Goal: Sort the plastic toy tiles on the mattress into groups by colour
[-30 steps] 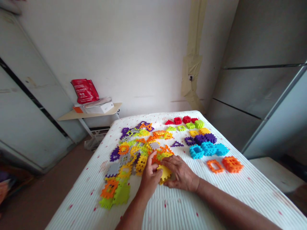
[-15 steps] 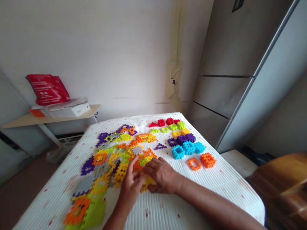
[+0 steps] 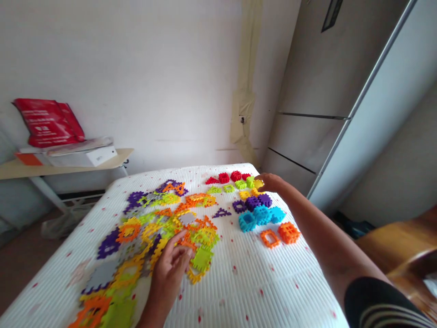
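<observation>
white cloth [image 3: 246, 282] lay below. the right hand [image 3: 271, 182] gripped a yellow tile [image 3: 258, 184] near the yellow stack [image 3: 256, 192]; the left hand [image 3: 170, 266] hung half-open.

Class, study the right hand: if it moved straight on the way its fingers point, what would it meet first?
The right hand would probably meet the lime-green pieces first, just past the yellow piece at its fingertips, though depth is hard to judge.
</observation>
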`<state>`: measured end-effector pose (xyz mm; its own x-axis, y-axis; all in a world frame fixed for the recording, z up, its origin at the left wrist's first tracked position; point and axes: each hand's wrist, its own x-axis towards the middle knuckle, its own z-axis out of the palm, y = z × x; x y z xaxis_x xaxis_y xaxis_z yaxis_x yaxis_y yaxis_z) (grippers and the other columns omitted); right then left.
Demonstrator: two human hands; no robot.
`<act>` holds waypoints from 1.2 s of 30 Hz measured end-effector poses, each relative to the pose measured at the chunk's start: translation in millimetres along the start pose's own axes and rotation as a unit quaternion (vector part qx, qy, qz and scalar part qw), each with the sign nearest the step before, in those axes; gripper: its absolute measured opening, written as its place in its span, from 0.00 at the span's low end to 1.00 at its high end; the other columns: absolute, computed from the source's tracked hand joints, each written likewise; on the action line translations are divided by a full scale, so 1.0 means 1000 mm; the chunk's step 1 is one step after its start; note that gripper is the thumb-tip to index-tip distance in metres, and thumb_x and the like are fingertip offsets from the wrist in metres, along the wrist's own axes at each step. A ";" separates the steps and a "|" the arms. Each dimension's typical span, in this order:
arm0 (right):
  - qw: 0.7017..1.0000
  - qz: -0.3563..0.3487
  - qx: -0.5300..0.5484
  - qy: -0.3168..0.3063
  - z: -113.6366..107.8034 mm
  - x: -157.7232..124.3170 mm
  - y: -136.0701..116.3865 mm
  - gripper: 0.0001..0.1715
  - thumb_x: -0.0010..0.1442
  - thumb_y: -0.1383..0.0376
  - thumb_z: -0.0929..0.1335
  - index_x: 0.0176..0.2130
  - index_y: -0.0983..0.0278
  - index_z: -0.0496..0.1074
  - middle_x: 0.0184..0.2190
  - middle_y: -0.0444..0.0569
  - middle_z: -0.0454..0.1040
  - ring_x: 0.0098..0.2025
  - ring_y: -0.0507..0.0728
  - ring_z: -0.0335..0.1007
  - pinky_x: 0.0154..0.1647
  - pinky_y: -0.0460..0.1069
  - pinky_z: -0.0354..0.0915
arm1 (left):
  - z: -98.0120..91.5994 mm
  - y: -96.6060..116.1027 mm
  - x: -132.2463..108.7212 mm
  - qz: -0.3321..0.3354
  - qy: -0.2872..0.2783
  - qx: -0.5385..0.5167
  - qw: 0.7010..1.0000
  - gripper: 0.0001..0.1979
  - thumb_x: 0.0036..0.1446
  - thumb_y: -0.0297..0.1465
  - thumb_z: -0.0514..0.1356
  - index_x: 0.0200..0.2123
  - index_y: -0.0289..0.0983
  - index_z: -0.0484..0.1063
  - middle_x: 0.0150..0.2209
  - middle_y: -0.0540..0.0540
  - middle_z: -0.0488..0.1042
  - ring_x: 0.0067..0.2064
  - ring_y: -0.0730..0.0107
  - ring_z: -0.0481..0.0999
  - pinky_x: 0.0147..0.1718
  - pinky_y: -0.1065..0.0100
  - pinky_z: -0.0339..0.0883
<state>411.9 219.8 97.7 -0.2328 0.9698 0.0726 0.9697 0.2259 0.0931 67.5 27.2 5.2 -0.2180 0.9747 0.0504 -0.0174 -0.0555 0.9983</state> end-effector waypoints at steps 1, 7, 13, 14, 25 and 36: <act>1.000 0.002 -0.007 -0.011 0.004 0.005 0.004 0.30 0.50 0.62 0.72 0.53 0.59 0.68 0.48 0.50 0.73 0.46 0.59 0.70 0.44 0.49 0.64 | 0.000 0.000 0.000 0.000 0.003 -0.001 1.000 0.33 0.45 0.45 0.62 0.53 0.36 0.63 0.23 0.53 0.70 0.21 0.75 0.63 0.22 0.72 0.58; 0.997 0.007 -0.029 -0.071 0.023 0.026 0.015 0.33 0.47 0.63 0.74 0.53 0.60 0.69 0.48 0.52 0.73 0.49 0.60 0.70 0.46 0.50 0.63 | -0.007 -0.003 0.004 -0.017 -0.024 0.019 0.999 0.34 0.44 0.46 0.63 0.52 0.35 0.64 0.24 0.52 0.71 0.22 0.74 0.64 0.21 0.73 0.58; 0.993 0.007 -0.035 -0.115 0.028 0.039 0.014 0.35 0.45 0.64 0.74 0.54 0.58 0.69 0.50 0.51 0.72 0.51 0.62 0.68 0.49 0.50 0.64 | -0.008 -0.002 0.005 -0.014 -0.023 0.022 0.999 0.34 0.43 0.46 0.64 0.51 0.34 0.65 0.23 0.52 0.71 0.22 0.74 0.66 0.22 0.73 0.59; 0.992 0.009 -0.035 -0.120 0.028 0.040 0.014 0.36 0.45 0.64 0.74 0.54 0.58 0.69 0.50 0.50 0.72 0.51 0.62 0.68 0.49 0.50 0.64 | -0.008 -0.002 0.005 -0.014 -0.022 0.022 0.999 0.34 0.43 0.46 0.64 0.51 0.34 0.65 0.23 0.52 0.72 0.22 0.74 0.66 0.22 0.73 0.59; 0.988 0.122 -0.045 -0.077 0.009 0.027 -0.005 0.28 0.57 0.54 0.66 0.56 0.58 0.66 0.53 0.54 0.69 0.52 0.64 0.67 0.45 0.55 0.66 | -0.003 -0.001 0.002 -0.010 -0.007 0.008 1.000 0.30 0.46 0.44 0.63 0.50 0.35 0.66 0.24 0.52 0.72 0.22 0.75 0.64 0.22 0.73 0.58; 0.964 0.248 0.001 -0.095 0.039 0.031 -0.022 0.43 0.47 0.42 0.69 0.53 0.65 0.69 0.49 0.63 0.71 0.50 0.67 0.69 0.43 0.58 0.66 | -0.011 -0.005 0.009 -0.016 -0.021 0.041 0.999 0.31 0.43 0.45 0.64 0.48 0.34 0.68 0.25 0.49 0.74 0.24 0.71 0.69 0.22 0.72 0.61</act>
<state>386.2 248.0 59.2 0.2773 0.9578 -0.0761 0.9584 -0.2702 0.0920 55.4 33.6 -0.1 -0.1769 0.9841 0.0173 0.0562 -0.0074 0.9984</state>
